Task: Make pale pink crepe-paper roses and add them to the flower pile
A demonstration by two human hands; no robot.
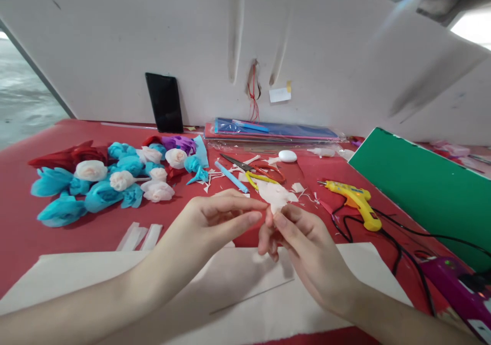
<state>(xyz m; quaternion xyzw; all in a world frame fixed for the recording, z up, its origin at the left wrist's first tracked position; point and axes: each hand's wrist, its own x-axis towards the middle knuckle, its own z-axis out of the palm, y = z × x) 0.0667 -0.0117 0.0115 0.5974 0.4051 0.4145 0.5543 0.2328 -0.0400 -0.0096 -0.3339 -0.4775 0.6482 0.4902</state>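
Paper point(274, 193) pinched by right hand point(311, 248), left hand point(210, 226) narrowly parted, toward table's point(23, 186) near edge; light pressure likely prevents tearing.

One head-worn camera is looking forward and down from the person's own viewpoint, facing across a red tabletop point(23, 197) towards a pale upright panel point(146, 33). The left hand point(215, 220) and right hand point(309, 243) are filling the near middle of the view, close to the lens, with a white sheet point(72, 273) lying beneath them, while the panel is standing farther back, spanning the upper part.
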